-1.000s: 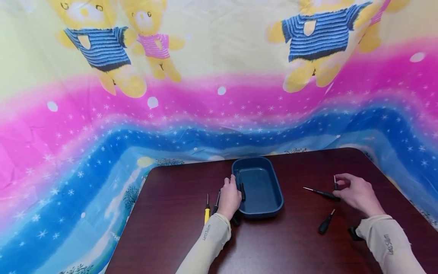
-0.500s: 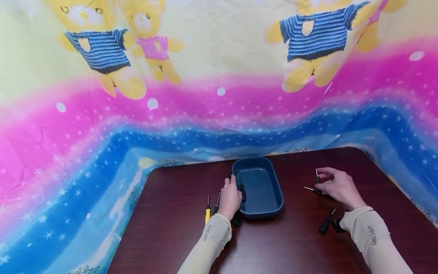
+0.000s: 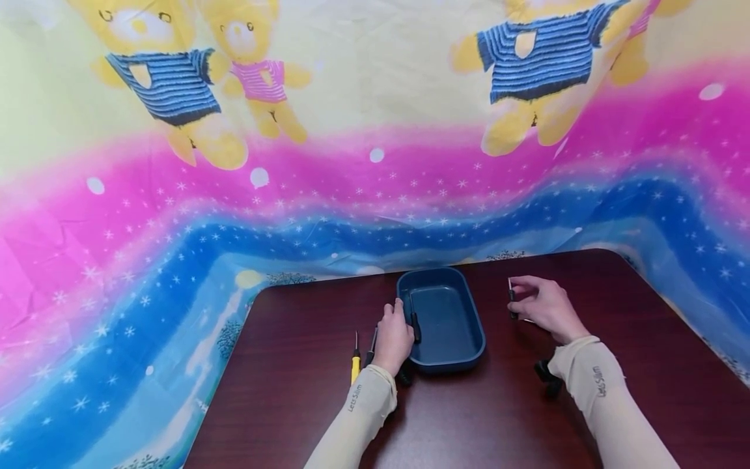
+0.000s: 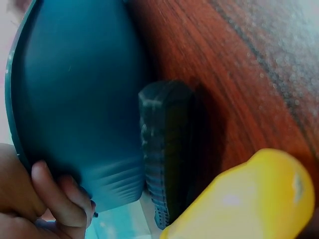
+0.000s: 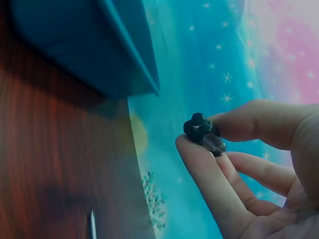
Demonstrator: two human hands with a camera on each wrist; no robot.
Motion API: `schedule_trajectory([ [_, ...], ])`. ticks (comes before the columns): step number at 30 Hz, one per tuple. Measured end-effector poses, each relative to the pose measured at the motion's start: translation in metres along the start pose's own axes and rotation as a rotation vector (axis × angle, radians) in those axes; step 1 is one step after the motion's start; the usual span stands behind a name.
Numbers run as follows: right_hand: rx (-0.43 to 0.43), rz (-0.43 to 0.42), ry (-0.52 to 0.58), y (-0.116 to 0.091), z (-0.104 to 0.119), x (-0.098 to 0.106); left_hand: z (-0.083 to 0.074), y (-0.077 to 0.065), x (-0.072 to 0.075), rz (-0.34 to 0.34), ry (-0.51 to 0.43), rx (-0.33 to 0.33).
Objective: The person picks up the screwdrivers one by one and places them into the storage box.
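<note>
My left hand (image 3: 394, 339) grips the left rim of a dark blue plastic box (image 3: 454, 319); in the left wrist view its fingers (image 4: 65, 201) bend against the box's wall. My right hand (image 3: 551, 309), right of the box, pinches a small screwdriver (image 3: 513, 305) upright between thumb and fingertips, its metal shaft up. The black end of its handle (image 5: 199, 128) faces the right wrist camera. Inside the box, a black-handled screwdriver (image 3: 416, 327) leans along the left wall. Under the right hand, the shaft (image 3: 528, 320) of another screwdriver shows, its handle hidden.
Left of the box lie a yellow-handled screwdriver (image 3: 355, 366) and a black one (image 3: 370, 357), partly behind the left hand. Another black ribbed handle (image 4: 167, 149) lies beside the box wall. The dark wooden table (image 3: 469, 417) ends at a patterned curtain (image 3: 375, 215).
My right hand has moved left toward the box, carrying the small screwdriver over the one lying on the table. A short screwdriver nearer the front is now hidden by the right wrist. The left hand stays put.
</note>
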State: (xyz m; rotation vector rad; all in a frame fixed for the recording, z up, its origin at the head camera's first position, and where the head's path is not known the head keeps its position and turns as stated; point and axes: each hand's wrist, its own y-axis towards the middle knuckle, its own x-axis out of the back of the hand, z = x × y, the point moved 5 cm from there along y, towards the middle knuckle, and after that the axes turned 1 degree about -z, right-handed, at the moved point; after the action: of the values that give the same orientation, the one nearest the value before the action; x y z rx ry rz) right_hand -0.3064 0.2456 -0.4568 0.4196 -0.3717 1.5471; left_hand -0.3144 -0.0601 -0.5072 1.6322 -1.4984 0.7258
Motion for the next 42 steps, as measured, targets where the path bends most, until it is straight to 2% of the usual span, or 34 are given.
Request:
schedule_trajectory([
  [5, 0.012, 0.026, 0.054, 0.009, 0.008, -0.014, 0.000, 0.000, 0.000, 0.003, 0.001, -0.003],
  [26, -0.009, 0.130, 0.131, 0.041, 0.041, -0.070, 0.000, 0.001, 0.001, 0.004, -0.007, 0.003],
  [34, -0.024, 0.169, 0.144, 0.044, 0.049, -0.091, 0.000, 0.000, 0.002, 0.008, -0.011, 0.012],
  [42, -0.021, 0.192, 0.143, 0.040, 0.045, -0.106, -0.002, 0.000, 0.002, 0.009, -0.015, 0.026],
])
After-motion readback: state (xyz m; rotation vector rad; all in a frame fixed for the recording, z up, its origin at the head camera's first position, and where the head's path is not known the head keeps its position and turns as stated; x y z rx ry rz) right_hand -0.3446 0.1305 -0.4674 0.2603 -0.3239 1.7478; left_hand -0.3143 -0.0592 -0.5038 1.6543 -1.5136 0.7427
